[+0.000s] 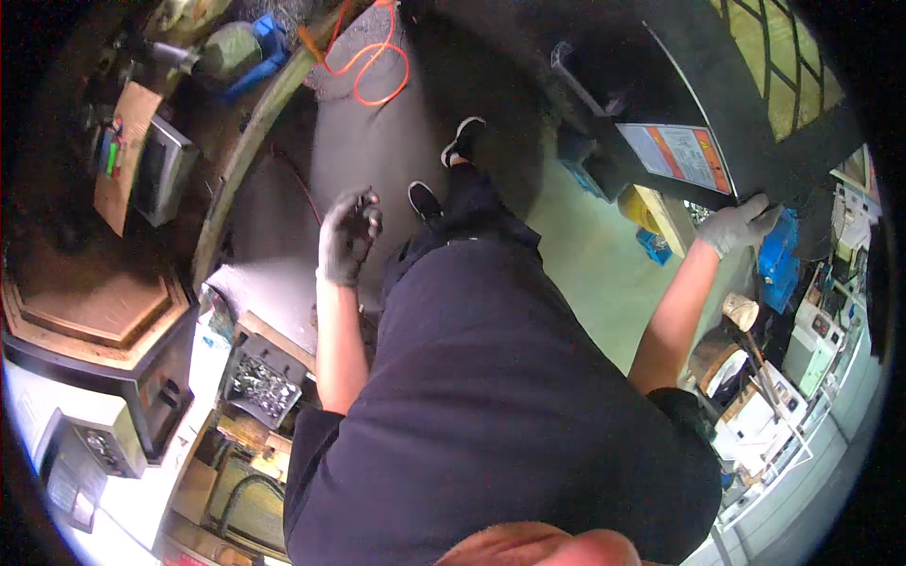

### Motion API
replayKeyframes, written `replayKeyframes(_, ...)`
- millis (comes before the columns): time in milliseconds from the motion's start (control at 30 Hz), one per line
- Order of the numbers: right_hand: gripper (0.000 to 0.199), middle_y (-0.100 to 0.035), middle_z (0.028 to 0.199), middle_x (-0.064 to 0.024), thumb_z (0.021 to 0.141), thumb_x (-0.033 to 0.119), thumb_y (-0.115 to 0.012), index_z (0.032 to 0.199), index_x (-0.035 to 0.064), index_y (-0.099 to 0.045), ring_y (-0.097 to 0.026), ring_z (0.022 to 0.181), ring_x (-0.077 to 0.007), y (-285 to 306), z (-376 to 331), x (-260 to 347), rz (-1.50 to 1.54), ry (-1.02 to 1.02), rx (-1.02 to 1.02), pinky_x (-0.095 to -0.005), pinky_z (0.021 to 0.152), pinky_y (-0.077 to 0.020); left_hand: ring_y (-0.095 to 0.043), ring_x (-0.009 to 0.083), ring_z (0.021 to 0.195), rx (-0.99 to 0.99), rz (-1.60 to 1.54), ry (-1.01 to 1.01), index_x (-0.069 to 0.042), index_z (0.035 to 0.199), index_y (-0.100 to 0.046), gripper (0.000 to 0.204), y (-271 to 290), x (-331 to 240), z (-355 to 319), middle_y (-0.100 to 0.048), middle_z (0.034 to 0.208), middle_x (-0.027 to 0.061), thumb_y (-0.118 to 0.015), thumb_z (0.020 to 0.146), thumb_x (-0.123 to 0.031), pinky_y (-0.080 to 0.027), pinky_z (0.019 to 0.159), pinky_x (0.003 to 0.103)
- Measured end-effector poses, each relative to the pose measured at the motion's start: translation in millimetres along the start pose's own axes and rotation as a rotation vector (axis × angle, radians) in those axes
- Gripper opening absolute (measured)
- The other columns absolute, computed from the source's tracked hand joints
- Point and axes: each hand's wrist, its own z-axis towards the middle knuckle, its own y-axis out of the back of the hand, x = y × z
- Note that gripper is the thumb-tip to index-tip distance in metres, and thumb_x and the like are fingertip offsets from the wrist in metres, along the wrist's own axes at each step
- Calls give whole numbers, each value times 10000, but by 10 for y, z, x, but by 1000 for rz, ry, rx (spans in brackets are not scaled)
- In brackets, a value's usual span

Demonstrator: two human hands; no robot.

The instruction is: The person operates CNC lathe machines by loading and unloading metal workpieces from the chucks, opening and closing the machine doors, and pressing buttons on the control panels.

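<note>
On the far left, a thin wooden board [140, 106] leans at a tilt with a green marker [112, 158] against it, probably so that the marker is easy to pick out. Nearer on that side stands an octagonal wooden top [94, 292], and beside it a dark grey bin [280, 353] of small metal pieces [262, 387], its open mouth upward, presumably to keep loose parts together within reach.

The left hand [351, 226], in a grey work glove with darkened fingers, is raised clear of the bin. Its forearm points forward and its fingers are loosely curled; I cannot tell whether anything small lies within them. Farther off, an orange cable [406, 75] loops over the floor.

To the right, the black machine housing [755, 156] bears a white-and-orange label [675, 156], set on its outer face likely to be read by whoever works there. The gloved right hand [736, 226] is at the housing's lower edge, just beyond the label's corner. That arm stretches outward and forward, fingers extended to the right, perhaps steadying itself; whether they grip the edge is unclear. A blue bin [779, 259] sits just right of the fingers.
</note>
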Motion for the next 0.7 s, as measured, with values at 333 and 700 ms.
replayKeyframes(333, 508, -500, 1357, -224, 950, 219, -554, 1332, -98, -447, -512, 1202, -284, -272, -95, 406, 169, -114, -32, -370, 1034, -397, -475, 141, 496, -81, 373, -252, 31, 1144, -573, 330, -283, -331, 4, -583, 756, 97, -464, 1003, -246, -378, 465, 242)
replayKeyframes(700, 573, -479, 1336, -198, 921, 208, -607, 1370, -61, -373, -462, 1234, -290, -728, -218, 610, 245, -91, 50, -387, 1083, -321, -452, 80, 508, 169, 572, -333, 3, 1184, -605, 363, -1138, -482, 353, -544, 660, 26, -477, 1001, -283, -353, 463, 233)
